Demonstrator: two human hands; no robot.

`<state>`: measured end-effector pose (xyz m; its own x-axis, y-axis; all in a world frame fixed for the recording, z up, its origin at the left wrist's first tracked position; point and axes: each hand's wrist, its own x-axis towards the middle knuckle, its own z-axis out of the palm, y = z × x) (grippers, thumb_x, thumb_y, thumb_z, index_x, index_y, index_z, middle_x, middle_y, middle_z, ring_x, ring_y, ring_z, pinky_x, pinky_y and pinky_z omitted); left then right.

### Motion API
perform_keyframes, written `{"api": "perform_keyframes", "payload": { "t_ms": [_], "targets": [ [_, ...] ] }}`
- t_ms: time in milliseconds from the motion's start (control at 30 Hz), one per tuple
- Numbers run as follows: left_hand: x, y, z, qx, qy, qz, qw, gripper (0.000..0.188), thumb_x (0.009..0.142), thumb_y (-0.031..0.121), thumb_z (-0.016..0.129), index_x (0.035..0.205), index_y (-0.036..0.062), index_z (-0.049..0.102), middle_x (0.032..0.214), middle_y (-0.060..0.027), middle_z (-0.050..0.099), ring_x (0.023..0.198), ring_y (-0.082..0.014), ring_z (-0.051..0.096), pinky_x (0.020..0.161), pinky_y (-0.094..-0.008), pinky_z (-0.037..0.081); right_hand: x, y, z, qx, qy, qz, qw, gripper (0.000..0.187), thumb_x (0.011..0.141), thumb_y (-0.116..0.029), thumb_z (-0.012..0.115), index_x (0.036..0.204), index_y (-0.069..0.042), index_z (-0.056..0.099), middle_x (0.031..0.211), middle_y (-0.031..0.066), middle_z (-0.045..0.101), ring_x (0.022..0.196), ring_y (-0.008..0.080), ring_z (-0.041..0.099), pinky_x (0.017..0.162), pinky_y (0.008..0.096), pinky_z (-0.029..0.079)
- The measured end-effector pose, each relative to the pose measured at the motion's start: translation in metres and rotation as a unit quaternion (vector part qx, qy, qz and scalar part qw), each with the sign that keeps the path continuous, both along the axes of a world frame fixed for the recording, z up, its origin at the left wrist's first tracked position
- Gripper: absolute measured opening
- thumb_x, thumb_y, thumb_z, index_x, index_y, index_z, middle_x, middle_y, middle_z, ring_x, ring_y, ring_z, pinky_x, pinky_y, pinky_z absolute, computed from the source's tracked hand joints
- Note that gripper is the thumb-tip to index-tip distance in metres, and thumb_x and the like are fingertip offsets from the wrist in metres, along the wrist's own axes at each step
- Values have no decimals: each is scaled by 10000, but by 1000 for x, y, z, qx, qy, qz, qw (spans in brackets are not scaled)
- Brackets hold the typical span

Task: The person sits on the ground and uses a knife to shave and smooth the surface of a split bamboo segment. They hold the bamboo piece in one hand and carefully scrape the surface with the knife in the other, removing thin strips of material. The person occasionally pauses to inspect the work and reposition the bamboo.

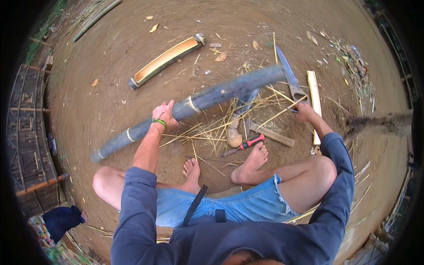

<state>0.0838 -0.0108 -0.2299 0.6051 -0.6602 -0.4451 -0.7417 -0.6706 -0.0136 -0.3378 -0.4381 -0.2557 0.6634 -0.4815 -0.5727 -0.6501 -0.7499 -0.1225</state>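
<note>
A long dark bamboo pole [221,92] lies slantwise in front of me, with pale rings at its joints. Its far right end looks raised and slightly blurred. My left hand [166,115] is closed on the pole left of its middle, fingers over the top. To the right, beside the saw handle, my right hand [304,113] is closed. A small dark item pokes out at its fingertips, too little of it to name. One thin bamboo strip [282,111] runs close by those fingers; whether they hold it I cannot tell. The handsaw [288,70] lies blade away from me.
Loose thin strips [207,132] lie under the pole. Near my bare feet are a red-and-black handled tool [250,142], a wooden-handled blade [235,131] and a wooden block [276,134]. A split bamboo piece [165,60] lies beyond; a pale slat [314,104] lies right.
</note>
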Motion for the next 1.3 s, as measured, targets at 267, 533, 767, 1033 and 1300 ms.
{"api": "perform_keyframes", "payload": {
  "t_ms": [267, 533, 767, 1033, 1300],
  "targets": [
    [22, -54, 19, -53, 65, -14, 996, 973, 466, 379, 894, 1340, 118, 554, 1147, -198, 699, 1110, -379, 651, 952, -465, 533, -15, 8, 0, 50, 23, -19, 998, 340, 742, -121, 625, 1062, -63, 721, 1023, 211, 717, 997, 367, 684, 877, 446, 542],
    [2, -59, -52, -42, 167, 50, 984, 970, 473, 348, 890, 1368, 186, 552, 1249, -130, 670, 1182, -344, 610, 1022, -437, 491, -24, 19, -4, 21, -77, -57, 995, 316, 752, -91, 608, 1053, -60, 701, 986, 224, 709, 987, 400, 670, 882, 482, 525],
    [-12, -54, -80, -89, 157, 76, 981, 908, 539, 358, 879, 1359, 170, 539, 1289, -106, 646, 1221, -306, 594, 1042, -416, 481, -30, 19, 0, -17, -84, -86, 993, 335, 745, -90, 635, 1076, -73, 688, 963, 231, 702, 956, 415, 666, 849, 500, 530],
    [-27, -34, -92, -155, 21, 33, 987, 943, 535, 420, 914, 1347, 154, 514, 1204, -169, 621, 1118, -367, 606, 948, -477, 489, -38, 7, -29, -13, 31, -37, 999, 314, 716, -116, 669, 1022, -64, 716, 983, 195, 714, 980, 371, 676, 860, 455, 545],
    [-40, -36, -62, -75, 48, 46, 995, 920, 536, 362, 923, 1347, 192, 521, 1278, -151, 578, 1211, -389, 552, 984, -534, 463, -33, 10, -30, -83, -5, -32, 996, 230, 705, -100, 681, 928, -88, 739, 904, 195, 720, 883, 389, 694, 794, 483, 559]
  ]
}}
